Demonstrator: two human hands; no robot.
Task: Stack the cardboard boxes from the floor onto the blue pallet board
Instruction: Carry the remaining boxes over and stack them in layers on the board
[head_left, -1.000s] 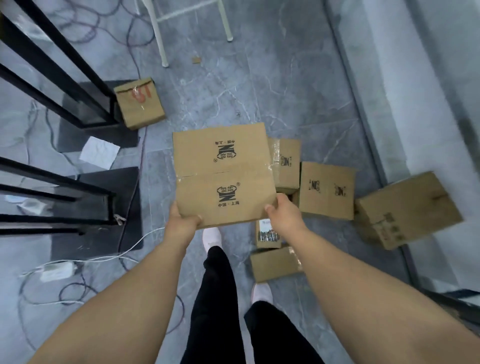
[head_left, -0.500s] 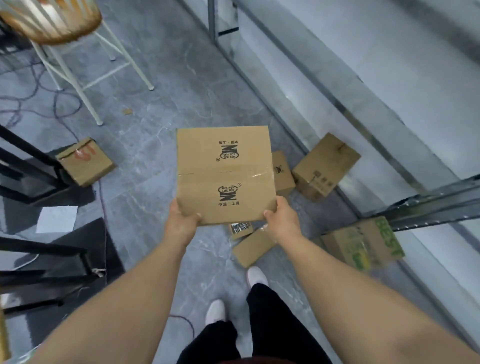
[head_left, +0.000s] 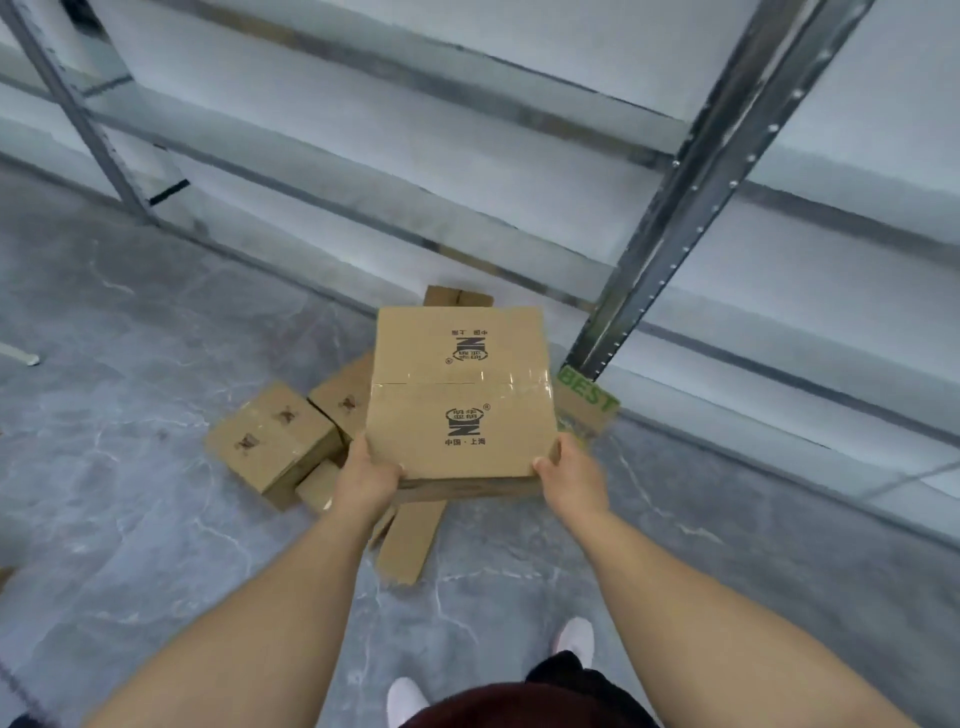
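Holding: we carry the taped box (head_left: 460, 395) off the floor, well in front of our chest, its printed top facing up.
Left hand (head_left: 368, 475): we grip the near left corner, thumb curled over the top edge; the fingers go underneath and we cannot see them.
Right hand (head_left: 571, 470): we grip the near right corner the same way, thumb on top, fingers hidden below.
Floor boxes (head_left: 272, 439): they lie in a loose heap below and left of the taped box, which covers part of them, so we cannot count them.
Green-print box (head_left: 587, 402): it sits right of the taped box, mostly hidden, only "BEST" readable.
Flat carton (head_left: 410, 538): it lies below the taped box, its far end covered.
Shelf post (head_left: 691, 192): it rises beyond the taped box, cut off at the top.
Blue pallet board: we cannot see it.
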